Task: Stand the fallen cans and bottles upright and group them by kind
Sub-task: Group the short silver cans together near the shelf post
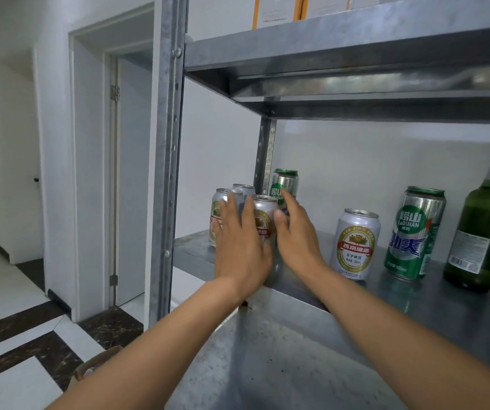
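Three short silver cans (263, 214) stand upright in a cluster at the left end of the metal shelf (433, 303). My left hand (239, 247) lies flat against them with straight fingers. Behind the cluster stands a tall green can (282, 182); my right hand (298, 238) touches it with forefinger and thumb spread. Farther right, all upright, are another silver can (355, 244), a second tall green can (415, 232) and a green glass bottle (486, 226).
The shelf's steel post (168, 161) rises just left of the cans, and an upper shelf (356, 54) with boxes hangs overhead. A lower shelf surface (267, 365) shows beneath my arms. A doorway (128, 179) and tiled floor lie to the left.
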